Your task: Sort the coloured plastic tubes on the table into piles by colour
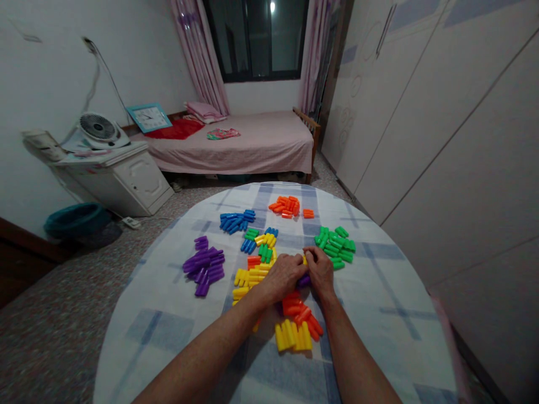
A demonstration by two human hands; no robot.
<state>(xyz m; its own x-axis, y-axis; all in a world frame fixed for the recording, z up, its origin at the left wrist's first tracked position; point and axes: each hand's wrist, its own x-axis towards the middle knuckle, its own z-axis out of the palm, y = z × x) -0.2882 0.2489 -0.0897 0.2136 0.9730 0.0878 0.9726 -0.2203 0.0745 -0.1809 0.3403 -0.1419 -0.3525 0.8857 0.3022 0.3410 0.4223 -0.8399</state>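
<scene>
My left hand (288, 274) is closed over the middle of the piles, its fingers bent in toward my right hand (320, 270). My right hand is pinched shut, and a bit of a yellow plastic building piece (305, 260) shows at its fingertips. What my left fingers hold is hidden. Just under both hands lies a purple piece (303, 281). Yellow pieces (255, 276) spread out beside my left hand, and orange-red pieces (297, 307) lie between my forearms. Nearer to me is another yellow group (293, 335). Green pieces (336, 244) lie just beyond my right hand.
Purple pieces (204, 266) are heaped at the left of the round cloth-covered table (370, 325). Blue pieces (236, 221) and orange pieces (285, 206) lie toward the far edge. A mixed-colour cluster (265, 252) sits mid-table. Behind stands a bed (252, 146).
</scene>
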